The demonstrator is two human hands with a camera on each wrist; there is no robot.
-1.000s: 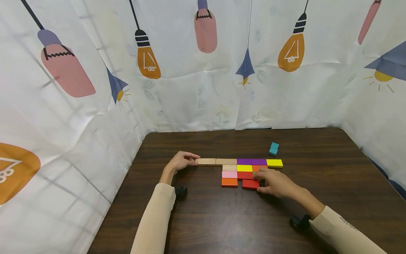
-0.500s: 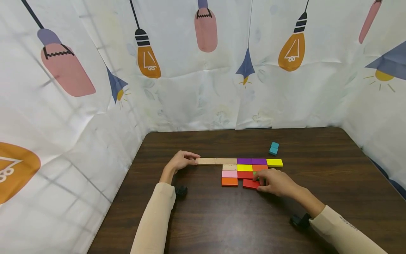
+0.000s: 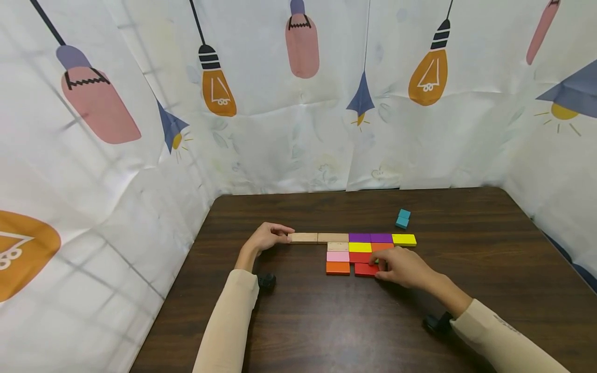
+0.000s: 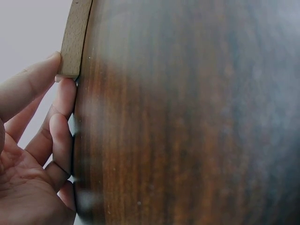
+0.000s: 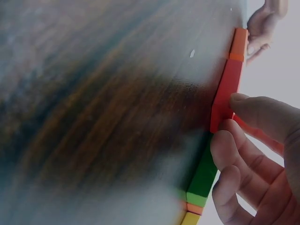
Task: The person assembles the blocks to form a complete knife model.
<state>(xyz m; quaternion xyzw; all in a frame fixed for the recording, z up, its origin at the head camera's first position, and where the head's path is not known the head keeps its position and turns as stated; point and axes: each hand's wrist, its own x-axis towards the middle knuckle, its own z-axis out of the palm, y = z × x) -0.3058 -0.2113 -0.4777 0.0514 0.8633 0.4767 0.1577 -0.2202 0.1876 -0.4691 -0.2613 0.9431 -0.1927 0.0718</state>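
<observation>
My left hand (image 3: 267,236) pinches the left end of a plain wooden block (image 3: 303,238), thumb and fingertips at its end in the left wrist view. That block starts a long row: a second plain block (image 3: 332,238), two purple ones and a yellow block (image 3: 403,240). With thumb and fingers, my right hand (image 3: 404,267) grips a red block (image 3: 366,270) lying flat at the near side of the pattern. A narrow gap separates it from an orange block (image 3: 338,268) on its left. A green block (image 5: 202,171), mostly covered by the fingers in the head view, lies beside it.
Inside the pattern lie a pink block (image 3: 338,256), a yellow block (image 3: 359,247) and another red block (image 3: 360,257). Two small blue blocks (image 3: 402,218) sit apart behind it. A printed curtain (image 3: 298,129) hangs beyond the dark wooden table (image 3: 298,326).
My right hand has moved slightly left with the red block, which tilted midway and now lies straight, closer to the orange block. The left hand has stayed in place.
</observation>
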